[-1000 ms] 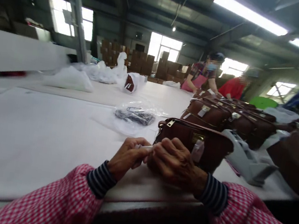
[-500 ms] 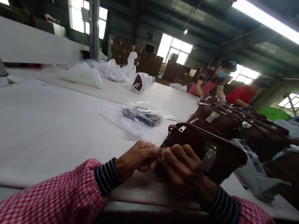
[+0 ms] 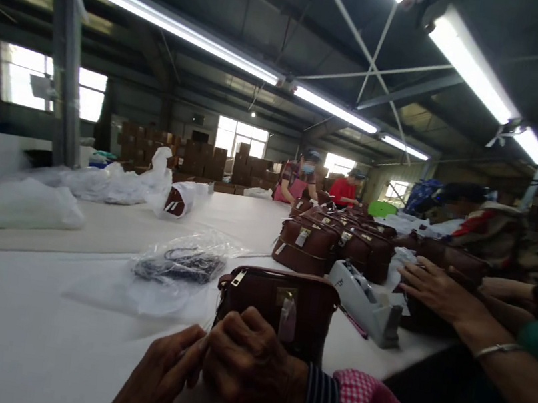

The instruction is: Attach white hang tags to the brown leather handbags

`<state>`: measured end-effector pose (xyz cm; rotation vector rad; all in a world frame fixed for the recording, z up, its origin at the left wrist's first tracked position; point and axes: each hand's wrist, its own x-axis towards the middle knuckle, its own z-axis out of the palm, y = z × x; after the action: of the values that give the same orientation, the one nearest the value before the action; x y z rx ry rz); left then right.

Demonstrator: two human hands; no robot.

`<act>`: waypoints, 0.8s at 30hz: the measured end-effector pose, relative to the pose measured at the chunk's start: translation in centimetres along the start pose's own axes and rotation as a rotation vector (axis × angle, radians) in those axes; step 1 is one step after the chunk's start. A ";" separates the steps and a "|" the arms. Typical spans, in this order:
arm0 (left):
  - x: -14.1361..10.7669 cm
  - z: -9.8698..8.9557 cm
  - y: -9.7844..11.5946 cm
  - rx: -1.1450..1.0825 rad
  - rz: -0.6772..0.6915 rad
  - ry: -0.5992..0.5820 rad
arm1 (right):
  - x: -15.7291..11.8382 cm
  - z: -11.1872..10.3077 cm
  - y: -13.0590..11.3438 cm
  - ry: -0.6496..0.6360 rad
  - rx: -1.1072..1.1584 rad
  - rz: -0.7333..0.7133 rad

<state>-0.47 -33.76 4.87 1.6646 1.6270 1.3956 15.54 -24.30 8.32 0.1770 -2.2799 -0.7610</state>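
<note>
A dark brown handbag (image 3: 309, 302) stands upright on the white table, a gold zip pull at its upper left corner and a small wrapped tag (image 3: 288, 319) hanging from its gold clasp. Low at the bag's left side, my left hand (image 3: 163, 371) is closed in a pinch, its fingertips meeting those of my other hand. My right hand (image 3: 252, 364) has its fingers bent and pressed together in front of the bag, covering its lower left part. Whatever is between the fingertips is too small or hidden to make out.
Behind the bag lies a clear plastic bag (image 3: 183, 266) with a dark item inside. A grey tape dispenser (image 3: 365, 303) stands to the right, near several brown handbags (image 3: 306, 241). A co-worker's hand (image 3: 437, 291) reaches in from the right. White wrapping (image 3: 20, 205) lies at left.
The view has swung right and upward, bringing a co-worker's arms in at the right. My hands remain together at the handbag's left side, lower in the picture.
</note>
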 end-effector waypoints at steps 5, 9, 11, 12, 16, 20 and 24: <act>-0.1 0.5 -1.2 0.115 0.181 0.069 | -1.2 -2.1 -1.3 -0.013 -0.035 0.029; -0.4 0.4 -2.1 0.210 0.336 0.079 | -4.2 -7.1 -1.7 0.056 0.043 0.109; -0.6 0.3 -2.2 0.249 0.353 0.089 | -6.6 -9.9 -0.5 0.034 0.075 0.326; -0.7 0.3 -2.2 0.268 0.342 0.094 | -8.1 -11.0 0.5 0.056 0.091 0.473; -1.0 0.4 -1.9 0.317 0.312 0.118 | -15.4 -13.2 7.0 -0.029 0.097 1.206; -1.0 0.3 -1.4 0.378 0.315 0.119 | -21.5 -12.7 13.8 -0.085 0.066 1.604; -1.0 0.1 -1.3 0.416 0.298 0.118 | -24.3 -11.8 17.3 -0.227 0.255 1.791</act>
<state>-0.83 -34.30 3.35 2.1717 1.8953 1.3774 42.88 -7.69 10.50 -1.6382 -1.7118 0.4864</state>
